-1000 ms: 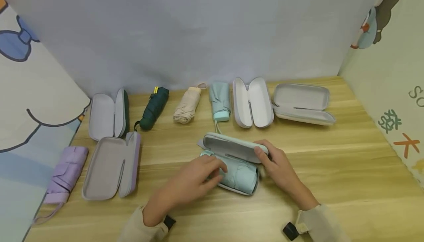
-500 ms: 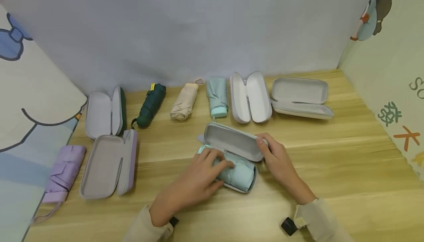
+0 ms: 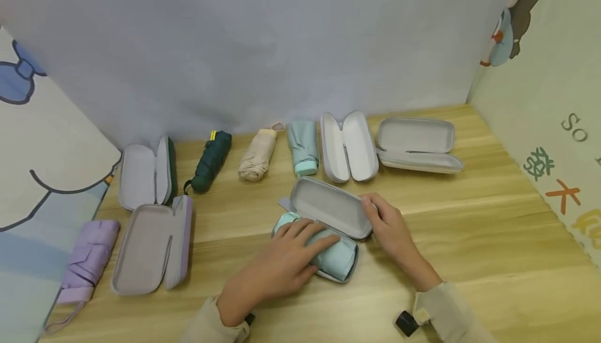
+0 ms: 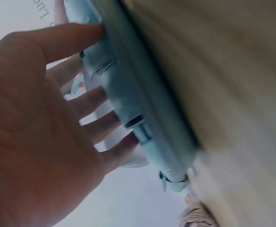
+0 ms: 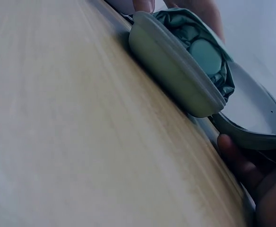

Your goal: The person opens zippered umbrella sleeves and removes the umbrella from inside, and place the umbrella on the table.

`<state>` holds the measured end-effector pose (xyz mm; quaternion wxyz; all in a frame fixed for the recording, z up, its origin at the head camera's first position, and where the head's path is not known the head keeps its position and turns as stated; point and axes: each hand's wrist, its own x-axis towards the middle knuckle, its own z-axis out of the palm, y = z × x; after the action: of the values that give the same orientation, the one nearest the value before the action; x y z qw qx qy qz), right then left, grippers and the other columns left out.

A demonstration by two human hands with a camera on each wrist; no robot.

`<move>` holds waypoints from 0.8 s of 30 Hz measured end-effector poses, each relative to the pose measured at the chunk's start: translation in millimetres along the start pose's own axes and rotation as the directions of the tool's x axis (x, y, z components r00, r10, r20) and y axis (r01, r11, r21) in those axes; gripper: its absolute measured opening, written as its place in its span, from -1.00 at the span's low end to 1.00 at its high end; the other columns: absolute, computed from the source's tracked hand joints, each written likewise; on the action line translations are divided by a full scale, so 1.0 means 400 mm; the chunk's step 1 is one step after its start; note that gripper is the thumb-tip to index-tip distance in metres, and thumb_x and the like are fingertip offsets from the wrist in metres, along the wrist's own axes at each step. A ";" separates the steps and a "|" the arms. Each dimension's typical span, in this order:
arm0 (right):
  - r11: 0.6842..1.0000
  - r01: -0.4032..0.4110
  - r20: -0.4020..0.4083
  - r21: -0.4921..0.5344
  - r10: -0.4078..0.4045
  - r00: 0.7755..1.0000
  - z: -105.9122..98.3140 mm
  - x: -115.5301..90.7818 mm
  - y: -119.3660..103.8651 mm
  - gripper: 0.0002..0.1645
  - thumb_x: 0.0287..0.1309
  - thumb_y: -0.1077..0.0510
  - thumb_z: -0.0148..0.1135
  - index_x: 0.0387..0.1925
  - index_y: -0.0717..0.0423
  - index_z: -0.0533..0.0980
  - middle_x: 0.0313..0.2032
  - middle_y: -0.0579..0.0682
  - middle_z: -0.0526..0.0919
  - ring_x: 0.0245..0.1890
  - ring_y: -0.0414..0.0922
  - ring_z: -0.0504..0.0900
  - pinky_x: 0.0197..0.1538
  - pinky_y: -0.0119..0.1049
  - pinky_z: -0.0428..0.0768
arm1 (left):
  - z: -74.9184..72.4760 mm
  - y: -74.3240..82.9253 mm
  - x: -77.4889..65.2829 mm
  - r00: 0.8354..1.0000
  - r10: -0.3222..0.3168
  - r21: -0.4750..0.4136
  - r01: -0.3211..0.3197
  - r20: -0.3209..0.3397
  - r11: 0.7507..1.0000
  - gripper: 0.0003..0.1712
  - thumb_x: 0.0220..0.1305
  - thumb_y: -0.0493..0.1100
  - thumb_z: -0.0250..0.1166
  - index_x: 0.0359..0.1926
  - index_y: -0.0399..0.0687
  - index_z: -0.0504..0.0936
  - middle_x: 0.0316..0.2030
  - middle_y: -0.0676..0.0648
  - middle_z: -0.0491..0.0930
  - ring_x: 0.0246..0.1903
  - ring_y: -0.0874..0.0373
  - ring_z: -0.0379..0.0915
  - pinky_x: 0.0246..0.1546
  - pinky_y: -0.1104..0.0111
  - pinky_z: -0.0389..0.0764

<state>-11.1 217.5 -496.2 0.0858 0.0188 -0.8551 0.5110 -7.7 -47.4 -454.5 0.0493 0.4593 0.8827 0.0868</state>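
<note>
A light mint folding umbrella [image 3: 339, 259] lies in the lower half of an opened zip case [image 3: 331, 208] with a grey lining. My left hand [image 3: 281, 259] rests over the umbrella with its fingers spread across it. In the left wrist view, that hand's thumb touches the case's rim [image 4: 128, 71] and the fingers reach over the rolled fabric. My right hand [image 3: 392, 233] grips the right end of the lid, thumb on the inside edge. The right wrist view shows the umbrella's round end [image 5: 205, 56] bulging above the lower shell [image 5: 171, 66].
Behind stand a dark green umbrella [image 3: 212, 161], a beige one [image 3: 258, 155] and a teal one [image 3: 302, 144]. Opened cases include a white-lined one [image 3: 359, 147], a grey-lined one [image 3: 415, 135] and a purple-edged one [image 3: 141, 251]. A purple umbrella [image 3: 89, 259] lies at the left edge.
My right hand has swung the lid back, wider from the lower half. The left hand has settled flatter over the umbrella, its fingers more spread. The head view has shifted slightly.
</note>
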 end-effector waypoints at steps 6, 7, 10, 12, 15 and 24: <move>1.000 0.008 -0.004 0.008 -0.008 1.000 0.001 0.003 0.004 -0.62 0.62 0.03 -0.01 0.10 0.14 0.64 0.00 0.11 0.77 -0.09 -0.09 0.66 -0.01 -0.37 0.59 | -0.021 -0.006 0.035 0.998 0.010 0.054 -0.013 0.066 0.998 -0.15 0.36 0.09 0.40 0.58 0.31 0.26 0.43 0.00 0.39 0.40 -0.01 0.33 0.34 -0.07 0.42; 1.000 0.011 -0.005 0.016 -0.011 1.000 0.001 0.006 0.004 -0.62 0.62 0.03 -0.01 0.10 0.14 0.64 0.00 0.11 0.77 -0.09 -0.09 0.66 -0.01 -0.38 0.59 | -0.026 -0.011 0.043 0.998 0.019 0.064 -0.023 0.066 0.998 -0.17 0.34 0.10 0.42 0.56 0.29 0.29 0.39 -0.01 0.41 0.37 -0.01 0.36 0.35 -0.06 0.42; 0.999 0.006 0.002 0.035 -0.006 1.000 0.004 0.010 0.001 -0.62 0.62 0.02 -0.01 0.09 0.13 0.64 0.00 0.11 0.77 -0.10 -0.08 0.66 -0.02 -0.38 0.59 | -0.035 -0.023 0.056 0.997 0.041 0.040 -0.043 0.065 0.998 -0.19 0.29 0.14 0.45 0.50 0.24 0.39 0.29 0.00 0.47 0.27 0.01 0.42 0.32 0.01 0.47; 0.999 0.001 0.008 0.042 -0.001 1.000 0.006 0.007 0.003 -0.62 0.61 0.02 0.00 0.09 0.12 0.65 0.00 0.11 0.78 -0.10 -0.10 0.66 -0.02 -0.39 0.59 | -0.032 -0.027 0.059 0.997 0.047 0.009 -0.048 0.056 0.999 -0.22 0.27 0.15 0.46 0.47 0.22 0.44 0.23 -0.01 0.49 0.20 0.01 0.45 0.25 0.05 0.53; 0.999 0.003 0.006 0.045 -0.003 1.000 0.007 0.006 0.005 -0.64 0.61 0.03 0.01 0.06 0.12 0.66 -0.03 0.10 0.78 -0.12 -0.14 0.65 -0.04 -0.40 0.58 | -0.026 -0.023 0.061 0.998 0.031 0.002 -0.031 0.049 1.000 -0.22 0.25 0.17 0.47 0.45 0.20 0.46 0.21 -0.01 0.50 0.16 0.02 0.45 0.17 0.09 0.57; 0.999 -0.004 -0.006 0.046 0.005 1.000 0.000 0.006 0.002 -0.63 0.61 0.01 0.01 0.08 0.12 0.65 -0.03 0.10 0.78 -0.13 -0.17 0.65 -0.05 -0.42 0.58 | -0.031 0.008 0.083 0.997 0.057 0.171 -0.066 0.053 0.983 -0.11 0.01 0.03 0.66 0.35 0.04 0.47 0.13 -0.05 0.54 0.01 0.00 0.56 -0.05 0.12 0.66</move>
<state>-13.7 218.1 -496.5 0.0868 0.0173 -0.8428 0.5309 -26.2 -19.7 -442.1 0.0276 0.4908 0.8708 0.0004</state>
